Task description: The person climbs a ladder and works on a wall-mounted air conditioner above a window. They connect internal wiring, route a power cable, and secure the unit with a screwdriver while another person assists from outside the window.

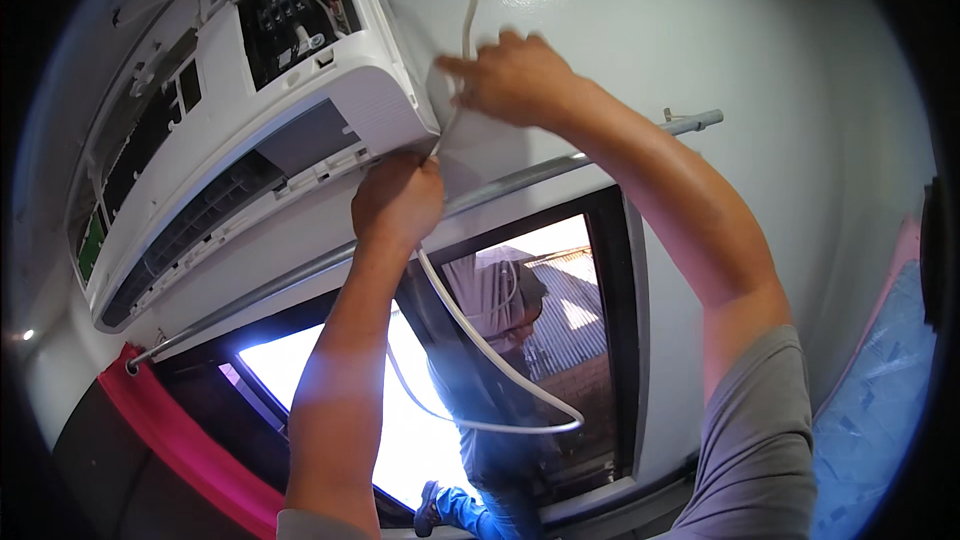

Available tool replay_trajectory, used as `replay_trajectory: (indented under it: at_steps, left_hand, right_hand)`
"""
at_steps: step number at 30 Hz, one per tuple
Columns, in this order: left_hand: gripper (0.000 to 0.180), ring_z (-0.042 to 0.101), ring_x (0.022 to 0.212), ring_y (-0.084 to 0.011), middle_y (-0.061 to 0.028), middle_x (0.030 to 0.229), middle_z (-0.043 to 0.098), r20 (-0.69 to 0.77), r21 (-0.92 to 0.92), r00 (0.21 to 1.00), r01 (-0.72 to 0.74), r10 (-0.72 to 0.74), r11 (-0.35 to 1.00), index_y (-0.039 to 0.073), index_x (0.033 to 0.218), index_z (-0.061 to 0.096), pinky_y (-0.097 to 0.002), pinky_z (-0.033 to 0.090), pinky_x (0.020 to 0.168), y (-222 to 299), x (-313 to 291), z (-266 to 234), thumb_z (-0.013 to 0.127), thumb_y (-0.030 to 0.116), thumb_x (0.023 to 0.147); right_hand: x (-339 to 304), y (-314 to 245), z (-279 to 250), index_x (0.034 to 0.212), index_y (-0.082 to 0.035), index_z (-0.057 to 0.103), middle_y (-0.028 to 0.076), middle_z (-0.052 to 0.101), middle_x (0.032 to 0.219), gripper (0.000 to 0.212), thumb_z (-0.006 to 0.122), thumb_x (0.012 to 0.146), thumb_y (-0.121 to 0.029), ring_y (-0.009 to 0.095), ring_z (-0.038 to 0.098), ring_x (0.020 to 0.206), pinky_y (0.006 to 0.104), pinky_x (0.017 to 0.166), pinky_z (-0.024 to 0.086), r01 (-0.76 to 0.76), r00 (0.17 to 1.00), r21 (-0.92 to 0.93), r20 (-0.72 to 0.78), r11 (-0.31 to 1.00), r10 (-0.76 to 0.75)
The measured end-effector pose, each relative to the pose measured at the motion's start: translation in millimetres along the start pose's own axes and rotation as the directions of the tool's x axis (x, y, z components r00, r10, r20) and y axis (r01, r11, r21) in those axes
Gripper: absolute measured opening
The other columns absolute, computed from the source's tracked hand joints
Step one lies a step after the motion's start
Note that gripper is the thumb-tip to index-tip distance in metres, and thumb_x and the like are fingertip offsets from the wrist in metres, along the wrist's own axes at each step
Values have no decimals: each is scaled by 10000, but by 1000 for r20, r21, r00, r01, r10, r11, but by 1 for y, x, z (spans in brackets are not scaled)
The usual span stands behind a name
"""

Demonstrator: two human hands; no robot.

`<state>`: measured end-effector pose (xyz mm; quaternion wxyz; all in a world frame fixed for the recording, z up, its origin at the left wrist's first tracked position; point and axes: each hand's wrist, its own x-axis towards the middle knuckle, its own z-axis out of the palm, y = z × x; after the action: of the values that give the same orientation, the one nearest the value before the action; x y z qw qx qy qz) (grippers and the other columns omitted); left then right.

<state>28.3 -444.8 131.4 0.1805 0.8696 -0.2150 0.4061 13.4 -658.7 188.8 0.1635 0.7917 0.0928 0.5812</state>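
Note:
A white cable [466, 325] runs down the wall beside a white wall-mounted air conditioner [375, 105] and hangs below in a long loop. At the unit's lower right corner, my left hand [398, 198] is closed round this cable. My right hand [515, 80] is raised against the wall just right of the unit, its index finger stretched out to the left and apart from the thumb. The cable passes behind these fingers, partly hidden by them. With its cover off, the unit shows a dark wiring compartment [285, 15] with terminals and wires.
A grey metal rod [540, 172] crosses the wall under the unit, above a dark-framed window [620, 340] with reflections in its glass. Pink-red cloth [190, 440] hangs at the lower left. Something blue wrapped in clear plastic [870, 410] stands at the right.

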Motion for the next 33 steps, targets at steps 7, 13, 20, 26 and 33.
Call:
replay_trajectory:
  at_steps: [7,13,20,26,33]
  left_hand:
    - [418,706,1088,-455,-261,1156,738,-46,-58,998,28,-31,998,45,1146,751,-521,550,980,-1,0,5,542,380,1008]
    - [440,681,1150,-447,-251,1197,729,-87,-52,995,40,-44,998,36,1146,759,-506,522,1024,-4,3,-1,602,413,984]
    - [407,732,952,-382,-232,1047,762,-79,-702,981,71,-177,708,-16,1114,744,-432,552,866,-35,-15,-6,754,336,910]
    - [252,566,714,-117,-56,1019,699,226,-896,974,214,-16,389,61,1151,711,-256,467,622,-49,-12,-20,765,180,936]
    - [284,601,822,-149,-62,1215,665,373,-765,867,489,330,-420,173,1206,673,-210,482,556,-65,-18,-12,793,146,951]
  right_hand:
    - [-19,-22,5,1063,-223,768,84,713,1085,228,747,891,-371,359,611,1153,546,907,530,256,950,-6,-186,967,-252]
    - [-15,-9,3,1065,-211,761,72,702,1099,247,751,899,-394,370,574,1154,535,1004,459,227,967,-45,-105,973,-230]
    - [-15,-18,3,1054,-96,760,101,692,1102,324,749,922,-391,387,589,1114,562,979,485,202,978,38,-69,979,-199]
    - [-15,-22,5,1052,-77,731,127,651,1112,288,730,915,-330,423,582,1103,533,986,483,180,980,14,-94,984,-178]
    - [-12,-23,3,1094,-65,735,130,660,1161,324,737,917,-337,388,603,1099,582,961,488,187,979,16,-83,982,-185]
